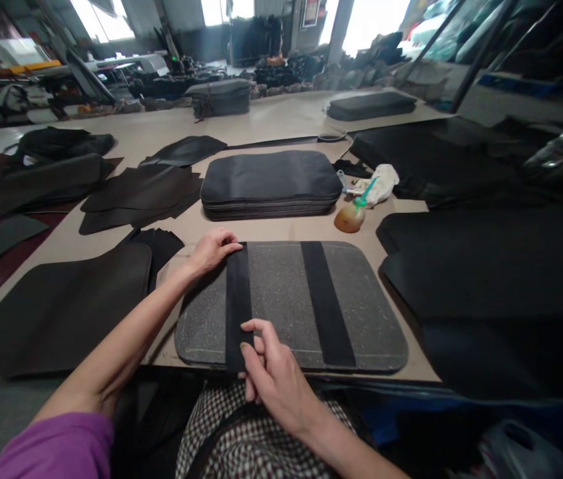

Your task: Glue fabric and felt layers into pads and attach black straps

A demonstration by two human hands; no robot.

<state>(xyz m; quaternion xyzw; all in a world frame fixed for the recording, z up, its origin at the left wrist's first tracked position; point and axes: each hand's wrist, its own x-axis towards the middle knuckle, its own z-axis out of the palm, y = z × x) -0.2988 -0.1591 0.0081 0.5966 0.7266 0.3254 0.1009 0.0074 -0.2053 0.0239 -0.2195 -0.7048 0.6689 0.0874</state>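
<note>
A grey rounded panel [281, 299] lies flat at the table's front edge, with two black strips across it, a left strip [238, 293] and a right strip [329, 306]. At the far end of the left strip, my left hand [215, 249] pinches the strip at the panel's edge. Over the near part of the same strip is my right hand [269, 362], its thumb and forefinger apart and its other fingers curled under. Nothing shows between that thumb and forefinger.
Behind the panel sits a stack of black rounded pieces [271, 179]. A bottle of amber liquid [350, 217] with a green nozzle stands beside a white cloth [384, 184]. Black sheets lie left [62, 306] and right [501, 279].
</note>
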